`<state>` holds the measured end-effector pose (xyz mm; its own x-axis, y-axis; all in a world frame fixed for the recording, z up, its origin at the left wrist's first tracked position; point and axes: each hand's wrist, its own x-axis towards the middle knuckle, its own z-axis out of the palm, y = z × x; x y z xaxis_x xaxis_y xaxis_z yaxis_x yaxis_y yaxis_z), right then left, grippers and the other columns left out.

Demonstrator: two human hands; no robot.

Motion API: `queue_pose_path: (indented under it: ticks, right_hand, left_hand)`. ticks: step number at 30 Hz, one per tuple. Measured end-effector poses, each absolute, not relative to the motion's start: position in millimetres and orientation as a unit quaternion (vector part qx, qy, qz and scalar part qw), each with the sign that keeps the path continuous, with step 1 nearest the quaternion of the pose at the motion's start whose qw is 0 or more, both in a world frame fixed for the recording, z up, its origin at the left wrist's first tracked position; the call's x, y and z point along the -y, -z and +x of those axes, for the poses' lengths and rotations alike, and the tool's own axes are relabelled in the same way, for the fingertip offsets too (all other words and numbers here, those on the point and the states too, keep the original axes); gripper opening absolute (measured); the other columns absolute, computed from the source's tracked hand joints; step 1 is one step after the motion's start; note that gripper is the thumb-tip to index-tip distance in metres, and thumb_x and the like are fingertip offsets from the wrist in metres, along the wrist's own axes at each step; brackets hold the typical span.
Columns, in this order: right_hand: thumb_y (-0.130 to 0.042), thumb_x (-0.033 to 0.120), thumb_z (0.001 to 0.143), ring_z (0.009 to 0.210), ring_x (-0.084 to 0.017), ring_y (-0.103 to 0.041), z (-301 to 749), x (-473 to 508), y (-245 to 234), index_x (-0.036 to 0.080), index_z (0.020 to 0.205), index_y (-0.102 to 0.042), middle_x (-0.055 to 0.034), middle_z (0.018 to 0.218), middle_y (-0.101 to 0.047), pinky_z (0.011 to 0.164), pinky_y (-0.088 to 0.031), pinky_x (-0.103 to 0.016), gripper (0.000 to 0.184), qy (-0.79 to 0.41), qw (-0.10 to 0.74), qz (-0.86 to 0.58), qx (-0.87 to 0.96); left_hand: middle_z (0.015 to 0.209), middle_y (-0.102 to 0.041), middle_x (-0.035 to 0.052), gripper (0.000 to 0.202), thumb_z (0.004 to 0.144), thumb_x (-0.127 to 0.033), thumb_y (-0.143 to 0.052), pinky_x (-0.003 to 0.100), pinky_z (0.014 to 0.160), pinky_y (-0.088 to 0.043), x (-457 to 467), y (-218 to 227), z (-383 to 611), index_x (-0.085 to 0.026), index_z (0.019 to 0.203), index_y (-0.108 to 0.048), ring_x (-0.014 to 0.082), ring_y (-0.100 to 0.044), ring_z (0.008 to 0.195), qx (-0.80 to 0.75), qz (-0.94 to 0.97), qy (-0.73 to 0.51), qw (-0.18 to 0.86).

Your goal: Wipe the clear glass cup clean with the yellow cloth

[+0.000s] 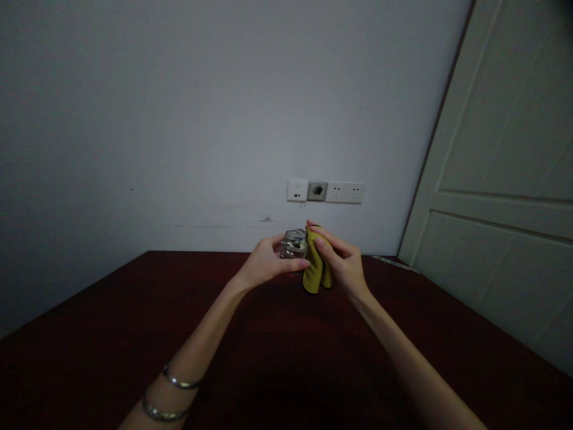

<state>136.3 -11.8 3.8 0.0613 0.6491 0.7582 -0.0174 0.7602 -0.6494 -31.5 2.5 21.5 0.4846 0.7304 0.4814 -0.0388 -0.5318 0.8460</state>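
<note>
A clear, faceted glass piece point(293, 243), which looks like a small glass cup or jar, is held up above the table. My left hand point(267, 263) grips it from the left, thumb below and fingers behind. In my right hand point(344, 260) a folded yellow-green cloth point(314, 272) is pinched between thumb and fingers. The cloth touches the right side of the glass, and its lower folds hang down. Fingers and cloth hide part of the glass, so its exact kind is hard to make out.
A dark red table point(286, 346) spreads beneath my hands, its far edge against a pale wall point(201, 119). Wall sockets point(344, 192) sit just above that edge. To the right stands a pale panelled door point(505, 179), and a thin flat strip point(396, 263) lies at the table's far right.
</note>
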Motion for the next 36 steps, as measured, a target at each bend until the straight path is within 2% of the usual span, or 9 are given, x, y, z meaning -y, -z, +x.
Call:
queue_pose_path:
  ticks: [6,11,15,22,25,30,36]
  right_hand:
    - [-0.066,0.022,0.078,0.114,-0.022,-0.059,135.8,26.9,-8.3,0.03,0.098,-0.072,-0.0015,0.125,-0.061,0.102,-0.043,-0.042,0.022,-0.096,0.612,-0.204,0.758]
    - [-0.065,0.027,0.08,0.113,-0.023,-0.059,138.4,14.7,-3.5,0.027,0.098,-0.073,-0.0049,0.117,-0.066,0.101,-0.044,-0.042,0.02,-0.131,0.649,-0.261,0.702]
    - [-0.066,0.031,0.078,0.109,-0.024,-0.062,136.4,8.5,0.7,0.025,0.095,-0.074,-0.0057,0.111,-0.07,0.099,-0.045,-0.043,0.019,-0.162,0.67,-0.298,0.661]
    - [-0.064,0.021,0.079,0.115,-0.023,-0.057,124.8,22.4,-0.8,0.028,0.1,-0.072,-0.0051,0.122,-0.063,0.1,-0.043,-0.044,0.024,0.001,0.582,-0.217,0.783]
    - [-0.064,0.022,0.08,0.112,-0.022,-0.059,123.4,20.8,-0.4,0.028,0.099,-0.072,-0.0051,0.12,-0.065,0.098,-0.045,-0.043,0.021,-0.025,0.6,-0.236,0.764]
    - [-0.065,0.027,0.079,0.109,-0.022,-0.062,123.1,14.1,1.4,0.025,0.095,-0.073,-0.006,0.111,-0.069,0.097,-0.046,-0.041,0.018,-0.125,0.677,-0.291,0.664]
    - [-0.065,0.026,0.078,0.111,-0.021,-0.06,118.1,16.3,3.4,0.024,0.094,-0.073,-0.0054,0.116,-0.067,0.1,-0.043,-0.039,0.018,-0.118,0.694,-0.27,0.657]
  left_hand:
    - [0.1,-0.067,0.0083,0.054,0.059,-0.026,-0.077,0.031,0.078,-0.049,-0.7,-25.3,-34.6,-0.01,0.107,-0.059,0.0184,-0.063,0.086,-0.28,0.773,-0.447,0.352]
    - [0.099,-0.067,0.0066,0.064,0.056,-0.039,-0.08,0.032,0.078,-0.049,0.3,-22.0,-35.0,-0.015,0.112,-0.059,0.0208,-0.062,0.088,-0.312,0.815,-0.419,0.252]
    - [0.097,-0.068,0.0056,0.064,0.056,-0.041,-0.079,0.033,0.077,-0.048,-0.6,-16.9,-32.4,-0.017,0.112,-0.059,0.0215,-0.062,0.087,-0.318,0.836,-0.399,0.206]
    - [0.09,-0.069,0.0043,0.049,0.063,-0.028,-0.072,0.026,0.064,-0.046,-2.2,-17.9,-31.1,-0.016,0.109,-0.059,0.017,-0.063,0.074,-0.339,0.834,-0.4,0.175]
    - [0.09,-0.069,0.0049,0.05,0.063,-0.029,-0.072,0.026,0.065,-0.046,-0.4,-18.3,-30.9,-0.016,0.109,-0.059,0.0176,-0.063,0.075,-0.341,0.837,-0.392,0.175]
    - [0.099,-0.069,0.0072,0.066,0.057,-0.04,-0.078,0.033,0.076,-0.049,1.7,-15.4,-28.5,-0.018,0.116,-0.058,0.0215,-0.064,0.086,-0.341,0.83,-0.394,0.197]
    - [0.105,-0.068,0.0092,0.07,0.057,-0.038,-0.079,0.036,0.083,-0.048,-2.7,-13.8,-29.5,-0.015,0.119,-0.056,0.0227,-0.062,0.093,-0.333,0.824,-0.398,0.225]
